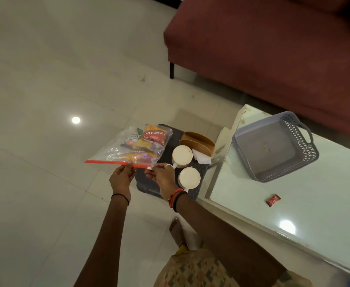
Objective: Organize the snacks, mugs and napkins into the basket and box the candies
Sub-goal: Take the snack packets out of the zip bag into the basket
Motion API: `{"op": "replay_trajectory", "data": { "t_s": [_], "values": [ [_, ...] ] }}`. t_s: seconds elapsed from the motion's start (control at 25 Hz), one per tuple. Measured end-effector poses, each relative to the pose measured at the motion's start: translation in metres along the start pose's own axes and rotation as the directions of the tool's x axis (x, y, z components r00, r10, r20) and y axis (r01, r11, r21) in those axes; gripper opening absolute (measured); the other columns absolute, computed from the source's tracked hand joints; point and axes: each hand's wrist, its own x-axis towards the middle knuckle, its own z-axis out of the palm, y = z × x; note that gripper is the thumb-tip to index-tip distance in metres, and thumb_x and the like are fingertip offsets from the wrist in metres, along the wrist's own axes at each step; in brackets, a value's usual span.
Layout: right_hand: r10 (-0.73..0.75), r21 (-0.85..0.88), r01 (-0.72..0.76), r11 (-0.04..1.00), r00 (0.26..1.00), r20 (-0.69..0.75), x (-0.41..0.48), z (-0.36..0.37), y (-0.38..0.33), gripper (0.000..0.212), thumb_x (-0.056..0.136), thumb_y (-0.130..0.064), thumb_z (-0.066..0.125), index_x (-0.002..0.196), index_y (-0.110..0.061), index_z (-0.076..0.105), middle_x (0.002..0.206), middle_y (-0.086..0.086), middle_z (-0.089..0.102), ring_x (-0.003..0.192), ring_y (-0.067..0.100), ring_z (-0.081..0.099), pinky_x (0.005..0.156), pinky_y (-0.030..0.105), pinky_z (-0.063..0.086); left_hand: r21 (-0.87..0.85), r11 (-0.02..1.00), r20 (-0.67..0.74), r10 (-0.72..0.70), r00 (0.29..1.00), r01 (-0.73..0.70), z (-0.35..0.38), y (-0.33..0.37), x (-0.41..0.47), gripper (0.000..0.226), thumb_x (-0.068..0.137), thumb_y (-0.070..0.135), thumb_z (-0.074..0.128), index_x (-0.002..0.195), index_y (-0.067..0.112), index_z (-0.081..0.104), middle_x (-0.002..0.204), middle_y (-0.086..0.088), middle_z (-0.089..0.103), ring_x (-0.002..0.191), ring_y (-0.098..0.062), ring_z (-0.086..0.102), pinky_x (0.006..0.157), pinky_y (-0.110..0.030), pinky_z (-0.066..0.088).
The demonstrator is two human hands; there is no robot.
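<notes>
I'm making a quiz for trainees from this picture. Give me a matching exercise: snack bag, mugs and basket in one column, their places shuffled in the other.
Things:
1. snack bag
2. mugs
3. basket

Places:
A. on the table
B. on the dark tray
C. pinched by the left hand and right hand

Pairs: 1-C, 2-B, 3-A

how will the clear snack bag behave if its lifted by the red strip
Probably floppy: the clear bag is thin film, creased around the snack packets. Likely light, since the left hand and right hand pinch only its red strip. The packets may slide and bunch toward the low end.
</notes>
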Motion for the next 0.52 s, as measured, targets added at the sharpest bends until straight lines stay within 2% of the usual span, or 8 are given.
{"op": "replay_trajectory", "data": {
  "t_s": [0.08,0.16,0.24,0.32,0.4,0.52],
  "values": [
    [-0.093,-0.018,0.094,0.995,0.994,0.048,-0.01,0.006,-0.021,0.019,0.095,-0.006,0.051,0.113,-0.003,0.047,0.107,0.027,0.066,0.065,0.014,0.065,0.058,0.018,0.057,-0.005,0.997,0.006,0.074,0.997,-0.074,0.006,0.025,-0.006,0.035,0.085,0.018,0.064,0.113,-0.003,0.059,0.086,-0.009,0.066,0.078,-0.016,0.064,0.072,-0.02,0.057],
    [-0.175,-0.031,0.179,0.983,0.98,0.091,-0.024,0.01,-0.045,0.02,0.095,-0.003,0.051,0.114,-0.006,0.046,0.11,0.029,0.066,0.064,0.013,0.065,0.057,0.017,0.057,-0.019,0.989,0.012,0.147,0.989,-0.147,0.013,0.052,-0.018,0.032,0.084,0.017,0.066,0.109,-0.002,0.061,0.088,-0.011,0.067,0.084,-0.021,0.065,0.067,-0.017,0.058],
    [-0.217,-0.028,0.222,0.975,0.969,0.118,-0.039,0.012,-0.068,0.021,0.094,-0.002,0.052,0.114,-0.005,0.047,0.107,0.03,0.066,0.065,0.014,0.066,0.058,0.017,0.057,0.007,0.979,0.009,0.202,0.979,-0.202,0.023,0.077,-0.029,0.032,0.083,0.019,0.067,0.107,-0.001,0.062,0.096,-0.014,0.067,0.09,-0.023,0.065,0.077,-0.025,0.058],
    [-0.25,-0.003,0.253,0.968,0.96,0.124,-0.052,0.008,-0.087,0.025,0.093,0.0,0.052,0.118,-0.003,0.047,0.1,0.029,0.065,0.066,0.015,0.065,0.06,0.018,0.057,0.049,0.972,0.025,0.229,0.973,-0.23,0.035,0.1,-0.042,0.024,0.082,0.019,0.068,0.098,0.002,0.065,0.094,-0.015,0.067,0.088,-0.024,0.065,0.089,-0.035,0.054],
    [-0.303,0.034,0.301,0.953,0.942,0.147,-0.067,0.001,-0.101,0.024,0.093,0.0,0.052,0.116,-0.002,0.047,0.092,0.025,0.063,0.067,0.018,0.064,0.062,0.02,0.057,0.067,0.966,0.06,0.245,0.968,-0.249,0.047,0.119,-0.062,0.014,0.082,0.018,0.067,0.088,0.005,0.065,0.085,-0.012,0.067,0.079,-0.021,0.064,0.091,-0.036,0.052],
    [-0.389,0.074,0.382,0.921,0.897,0.212,-0.089,-0.012,-0.121,0.011,0.094,-0.001,0.051,0.105,-0.003,0.053,0.093,0.027,0.064,0.071,0.022,0.066,0.069,0.025,0.059,0.045,0.956,0.112,0.282,0.953,-0.288,0.062,0.142,-0.093,0.02,0.083,0.02,0.067,0.096,0.004,0.064,0.095,-0.014,0.068,0.084,-0.021,0.064,0.09,-0.033,0.051]
  ]
}}
